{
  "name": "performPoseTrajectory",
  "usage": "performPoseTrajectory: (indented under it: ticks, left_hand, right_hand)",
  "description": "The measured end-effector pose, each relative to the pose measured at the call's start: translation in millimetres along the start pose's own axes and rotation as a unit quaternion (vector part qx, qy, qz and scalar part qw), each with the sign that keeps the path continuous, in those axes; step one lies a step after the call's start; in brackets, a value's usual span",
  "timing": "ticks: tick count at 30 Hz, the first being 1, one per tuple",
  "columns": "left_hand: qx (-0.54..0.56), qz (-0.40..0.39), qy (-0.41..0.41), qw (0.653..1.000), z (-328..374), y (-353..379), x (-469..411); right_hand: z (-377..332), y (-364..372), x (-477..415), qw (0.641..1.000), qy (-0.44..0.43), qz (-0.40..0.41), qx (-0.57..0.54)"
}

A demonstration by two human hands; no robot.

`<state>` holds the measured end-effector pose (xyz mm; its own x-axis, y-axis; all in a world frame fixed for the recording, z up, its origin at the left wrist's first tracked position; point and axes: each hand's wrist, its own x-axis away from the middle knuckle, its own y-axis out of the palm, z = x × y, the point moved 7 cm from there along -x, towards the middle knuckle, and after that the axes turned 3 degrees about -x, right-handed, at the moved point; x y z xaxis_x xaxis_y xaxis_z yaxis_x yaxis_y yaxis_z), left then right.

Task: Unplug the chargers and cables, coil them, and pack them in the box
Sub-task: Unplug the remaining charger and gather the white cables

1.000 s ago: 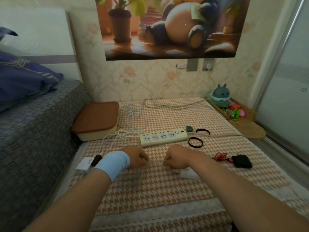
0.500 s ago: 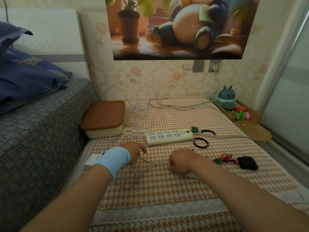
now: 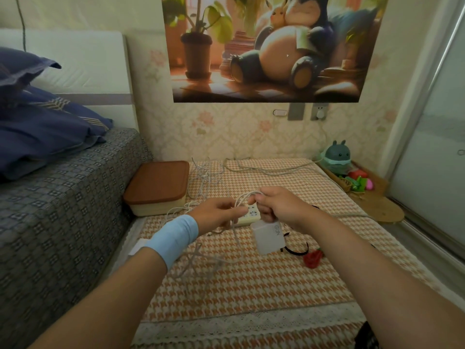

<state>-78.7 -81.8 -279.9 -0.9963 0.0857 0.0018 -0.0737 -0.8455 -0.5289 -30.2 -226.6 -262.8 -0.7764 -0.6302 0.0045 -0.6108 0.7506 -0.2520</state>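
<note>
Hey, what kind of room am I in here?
Most likely a bedroom: a bed with blue pillows on the left, a padded headboard, and a cartoon poster on floral wallpaper.

Left hand [image 3: 216, 214], right hand [image 3: 279, 206] pinch white cable [image 3: 242, 197]; charger [image 3: 268, 236] at right hand's 6 o'clock; box [image 3: 158, 190] at left hand's 10 o'clock.

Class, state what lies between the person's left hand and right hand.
In the head view, a loop of white cable spans from the left hand to the right hand; the power strip shows behind it.
</note>
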Motion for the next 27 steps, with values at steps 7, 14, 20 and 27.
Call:
performPoseTrajectory:
  ticks: [7, 14, 20, 27]
  left_hand:
    - [-0.113, -0.053, -0.040, 0.991, 5.6, -12.8, 10.0]
    - [0.131, 0.105, -0.087, 0.982, 2.8, -44.1, 19.4]
    - [0.507, 0.164, 0.000, 0.846, 21.7, -42.3, 13.4]
    - [0.569, 0.092, 0.050, 0.815, 42.9, -37.0, 6.8]
  right_hand:
    - [-19.5, -27.1, 12.1, 0.985, 0.010, 0.123, -0.120]
    - [0.2, -31.1, 9.9, 0.980, 0.107, 0.169, 0.022]
    - [-14.2, 33.4, 8.0, 0.997, 0.075, -0.012, 0.002]
    - [-22.6, 56.9, 0.2, 0.992, 0.054, -0.047, 0.099]
